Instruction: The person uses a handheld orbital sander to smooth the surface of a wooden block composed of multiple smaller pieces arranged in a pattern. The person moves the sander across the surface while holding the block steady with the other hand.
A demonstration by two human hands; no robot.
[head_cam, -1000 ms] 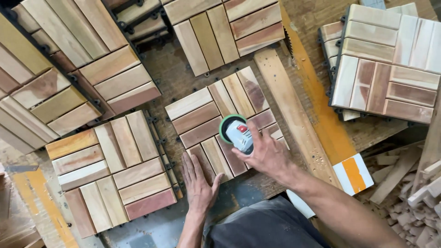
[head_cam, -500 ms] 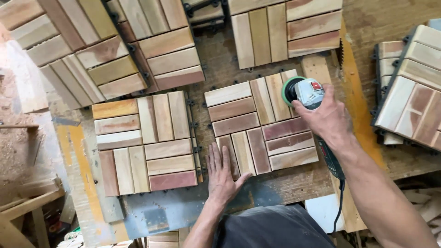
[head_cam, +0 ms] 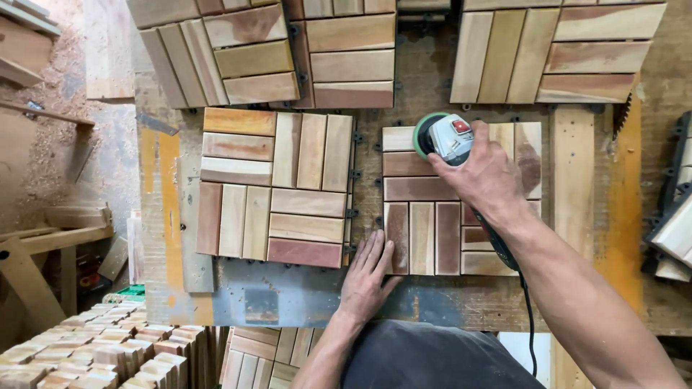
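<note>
Two bare forearms, sleeveless to the frame edge, ending in an ungloved left hand [head_cam: 367, 277] and an ungloved right hand [head_cam: 486, 176], no rings, watch or wristband visible, with a dark grey garment [head_cam: 432, 356] covering the lap or torso below, plain and unmarked.

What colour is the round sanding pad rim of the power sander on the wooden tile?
Green, on the grey handheld sander that the right hand holds; the head view shows it.

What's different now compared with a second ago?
The right hand has swept the sander from the middle of the wooden tile to its far edge, left of centre. The left hand stays flat on the tile's near left corner, and the grip on the sander is unchanged.
</note>
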